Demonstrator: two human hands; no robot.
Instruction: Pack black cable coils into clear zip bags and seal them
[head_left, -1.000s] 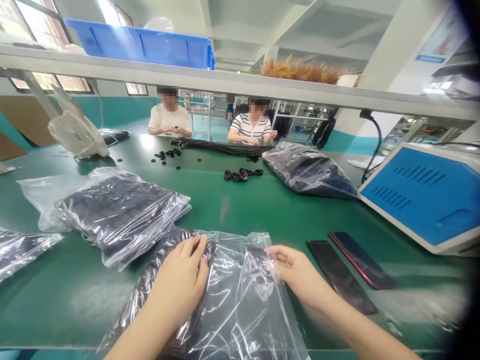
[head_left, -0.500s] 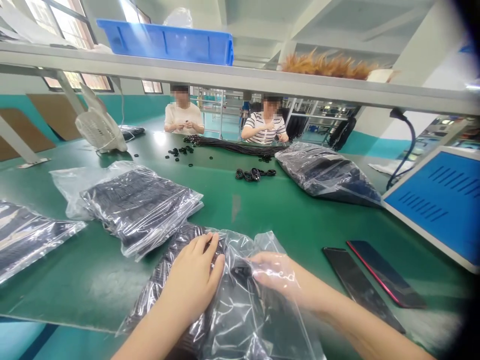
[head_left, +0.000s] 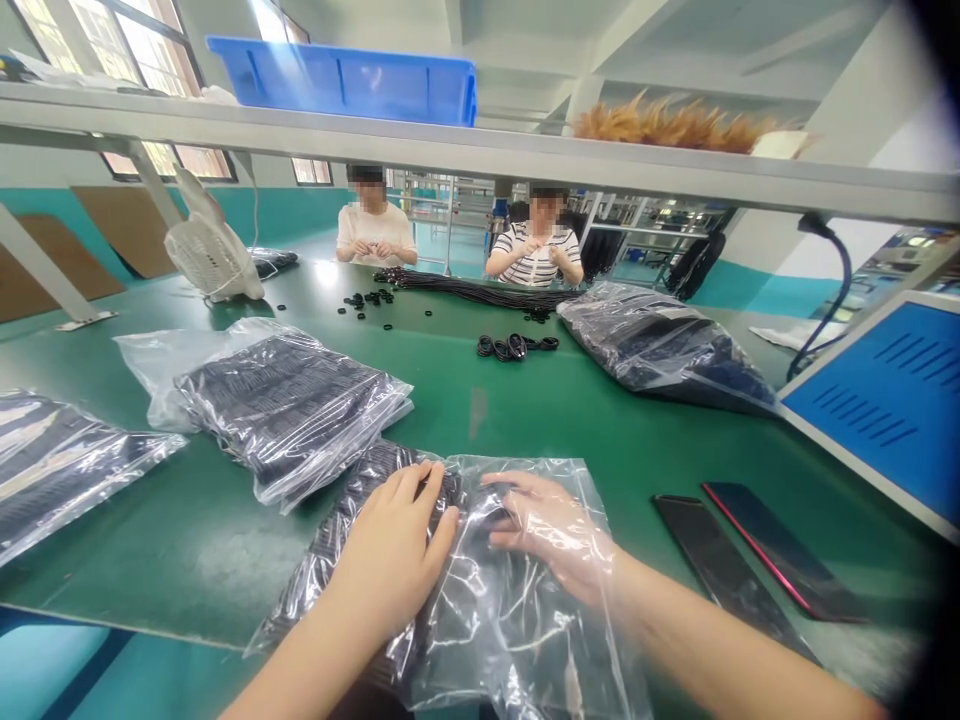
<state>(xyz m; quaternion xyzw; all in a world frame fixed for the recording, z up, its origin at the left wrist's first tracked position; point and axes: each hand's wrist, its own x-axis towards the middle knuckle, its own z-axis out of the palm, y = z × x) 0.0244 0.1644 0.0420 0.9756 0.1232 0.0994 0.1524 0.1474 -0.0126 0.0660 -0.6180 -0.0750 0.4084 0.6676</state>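
Note:
A clear plastic bag [head_left: 517, 620] lies at the table's near edge, its left part filled with black cord-like items [head_left: 322, 560]. My left hand [head_left: 401, 550] rests flat on the filled part, fingers slightly apart. Under the clear plastic, inside the bag's right part, is my right hand [head_left: 551, 530] with its fingers spread. A small dark item shows by the right fingertips, blurred by the plastic; no grip on it is visible.
Filled bags lie at the left [head_left: 285, 400], far left [head_left: 60, 470] and back right [head_left: 660, 340]. Two phones [head_left: 780, 550] and a blue panel [head_left: 892, 390] are at right. Black rings [head_left: 514, 347] sit mid-table. Two people sit opposite, beneath a shelf [head_left: 487, 150].
My right hand's fingers have spread apart inside the bag, and the dark item is less visible beside them. The bag's upper right part lies flatter. My left hand stays on the filled part.

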